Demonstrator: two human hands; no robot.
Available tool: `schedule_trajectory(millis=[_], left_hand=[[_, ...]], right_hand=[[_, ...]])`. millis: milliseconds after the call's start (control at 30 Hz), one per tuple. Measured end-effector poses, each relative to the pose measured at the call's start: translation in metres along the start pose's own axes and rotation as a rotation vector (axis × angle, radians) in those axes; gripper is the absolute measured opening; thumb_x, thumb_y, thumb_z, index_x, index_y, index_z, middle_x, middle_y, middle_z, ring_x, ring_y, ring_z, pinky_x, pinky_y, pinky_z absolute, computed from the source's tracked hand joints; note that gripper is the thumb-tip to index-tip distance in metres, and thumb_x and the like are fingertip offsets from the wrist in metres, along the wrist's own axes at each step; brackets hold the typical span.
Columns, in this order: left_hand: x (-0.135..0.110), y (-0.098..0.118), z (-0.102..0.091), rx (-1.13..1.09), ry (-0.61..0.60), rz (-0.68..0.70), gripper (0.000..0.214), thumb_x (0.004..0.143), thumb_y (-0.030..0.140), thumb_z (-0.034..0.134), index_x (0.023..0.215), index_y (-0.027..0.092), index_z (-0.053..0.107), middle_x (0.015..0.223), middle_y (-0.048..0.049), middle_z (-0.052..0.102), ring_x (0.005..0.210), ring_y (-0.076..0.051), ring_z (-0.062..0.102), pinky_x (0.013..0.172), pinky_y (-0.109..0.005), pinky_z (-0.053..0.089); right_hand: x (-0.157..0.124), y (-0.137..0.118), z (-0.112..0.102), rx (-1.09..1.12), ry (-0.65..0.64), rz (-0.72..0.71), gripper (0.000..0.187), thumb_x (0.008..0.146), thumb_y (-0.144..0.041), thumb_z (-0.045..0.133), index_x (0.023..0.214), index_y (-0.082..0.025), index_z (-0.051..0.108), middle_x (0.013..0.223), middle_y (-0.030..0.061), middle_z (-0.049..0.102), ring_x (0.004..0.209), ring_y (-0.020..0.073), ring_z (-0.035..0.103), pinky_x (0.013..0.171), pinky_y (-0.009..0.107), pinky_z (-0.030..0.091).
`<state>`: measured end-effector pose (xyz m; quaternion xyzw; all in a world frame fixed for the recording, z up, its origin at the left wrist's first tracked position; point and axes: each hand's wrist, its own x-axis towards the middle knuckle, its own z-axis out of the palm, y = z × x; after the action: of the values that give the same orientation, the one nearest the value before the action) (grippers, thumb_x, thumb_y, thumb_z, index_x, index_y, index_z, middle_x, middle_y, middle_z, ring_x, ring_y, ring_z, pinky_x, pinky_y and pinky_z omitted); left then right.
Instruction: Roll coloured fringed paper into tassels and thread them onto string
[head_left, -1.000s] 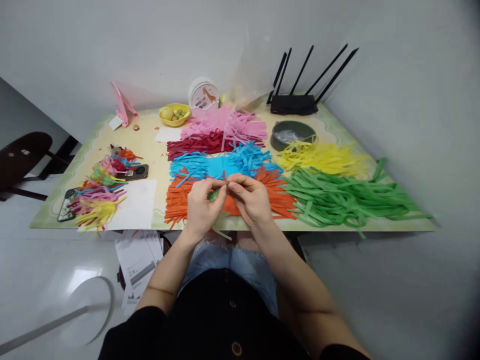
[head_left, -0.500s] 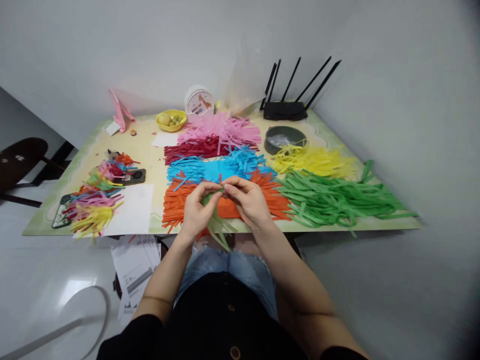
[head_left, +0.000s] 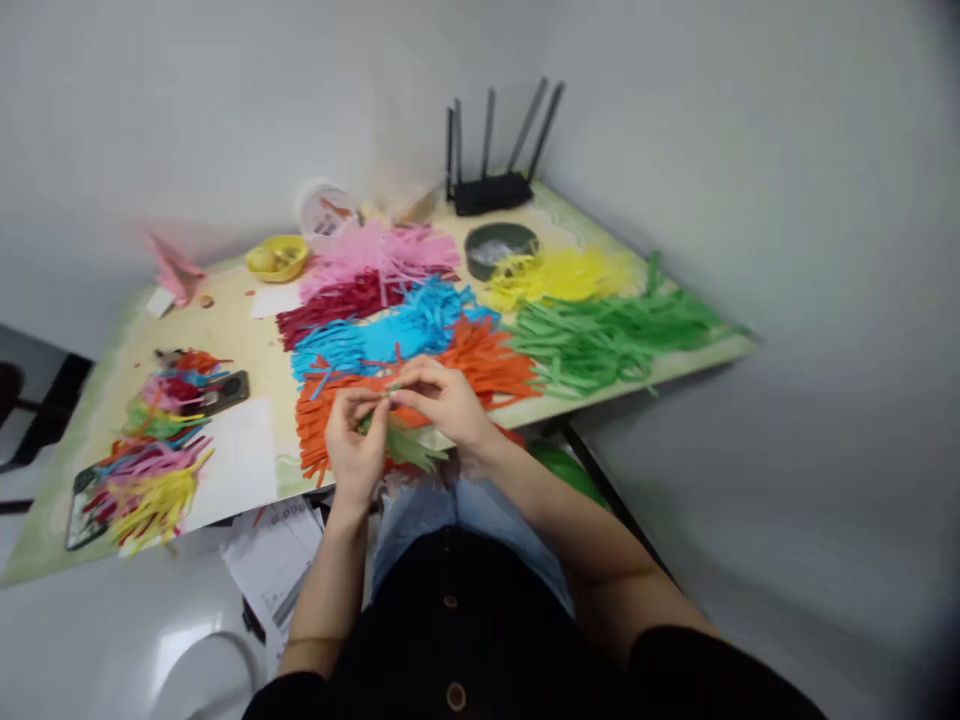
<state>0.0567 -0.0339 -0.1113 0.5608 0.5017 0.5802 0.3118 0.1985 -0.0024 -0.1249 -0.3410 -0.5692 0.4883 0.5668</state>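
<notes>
Both hands meet just above the near edge of the table (head_left: 90,400), over my lap. My left hand (head_left: 356,445) and my right hand (head_left: 442,400) pinch a small bundle of green paper strips (head_left: 405,447), whose loose ends hang down toward my denim shorts. Directly behind the hands lies a pile of orange fringed paper (head_left: 480,360). Further back lie blue strips (head_left: 390,330), dark red strips (head_left: 330,305) and pink strips (head_left: 375,255). The frame is motion-blurred.
A large heap of green strips (head_left: 607,335) and a yellow one (head_left: 559,275) lie to the right. Mixed coloured tassels (head_left: 157,460), a phone (head_left: 221,392) and white paper (head_left: 232,460) lie left. A grey bowl (head_left: 499,245), black router (head_left: 487,190) and yellow bowl (head_left: 277,258) stand at the back.
The camera has swung so the table now slants and shifts left. My hands stay together on the green strips, a little lower and nearer my lap.
</notes>
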Motion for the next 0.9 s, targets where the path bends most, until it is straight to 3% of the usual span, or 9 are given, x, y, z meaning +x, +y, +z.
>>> schedule_trajectory(millis=[167,300,433,500,633,900], left_hand=[[-0.016,-0.006,-0.003,0.046,-0.007,-0.088,0.028,0.073,0.032,0.081,0.085,0.017,0.061,0.079,-0.0007,0.068,0.071,-0.012,0.071,0.067,-0.019,0.054],[-0.038,-0.004,-0.006,-0.023,-0.103,-0.209,0.033,0.068,0.033,0.086,0.083,0.016,0.062,0.072,0.0,0.072,0.065,-0.011,0.07,0.067,-0.019,0.055],[-0.056,-0.003,-0.007,-0.127,-0.235,-0.345,0.038,0.064,0.036,0.089,0.091,0.017,0.069,0.072,-0.0005,0.075,0.059,-0.011,0.067,0.063,-0.02,0.055],[-0.062,-0.007,-0.005,-0.153,-0.285,-0.376,0.037,0.061,0.039,0.091,0.084,0.016,0.072,0.066,0.0001,0.073,0.053,-0.01,0.064,0.056,-0.018,0.052],[-0.074,-0.013,0.006,-0.169,-0.33,-0.391,0.033,0.059,0.04,0.091,0.069,0.015,0.072,0.059,0.0002,0.069,0.048,-0.01,0.06,0.05,-0.018,0.048],[-0.097,-0.014,0.046,-0.03,-0.442,-0.406,0.031,0.064,0.041,0.088,0.073,0.016,0.072,0.064,-0.0012,0.07,0.056,-0.011,0.061,0.057,-0.02,0.049]], right_hand=[[-0.031,0.005,-0.003,-0.036,0.025,0.001,0.025,0.086,-0.042,0.073,0.095,-0.018,0.078,0.097,0.0037,0.059,0.089,0.0141,0.06,0.082,0.029,0.051],[-0.062,-0.003,-0.011,-0.049,0.109,-0.055,0.015,0.09,-0.029,0.07,0.094,-0.017,0.078,0.093,0.0029,0.063,0.087,0.0125,0.063,0.085,0.027,0.051],[-0.09,-0.007,-0.018,-0.067,0.127,-0.13,0.012,0.09,-0.025,0.07,0.092,-0.015,0.077,0.091,0.003,0.064,0.084,0.0114,0.063,0.077,0.024,0.052],[-0.101,-0.007,-0.02,-0.054,0.121,-0.148,0.011,0.088,-0.024,0.071,0.089,-0.015,0.077,0.09,0.0028,0.065,0.082,0.0106,0.062,0.073,0.022,0.052],[-0.123,-0.009,-0.029,0.016,0.16,-0.14,0.013,0.089,-0.023,0.069,0.087,-0.013,0.076,0.083,0.0017,0.063,0.072,0.0086,0.06,0.066,0.021,0.051],[-0.152,-0.009,-0.068,-0.091,0.449,-0.08,0.016,0.091,-0.028,0.066,0.083,-0.015,0.072,0.084,0.0025,0.063,0.071,0.0096,0.058,0.062,0.021,0.05]])
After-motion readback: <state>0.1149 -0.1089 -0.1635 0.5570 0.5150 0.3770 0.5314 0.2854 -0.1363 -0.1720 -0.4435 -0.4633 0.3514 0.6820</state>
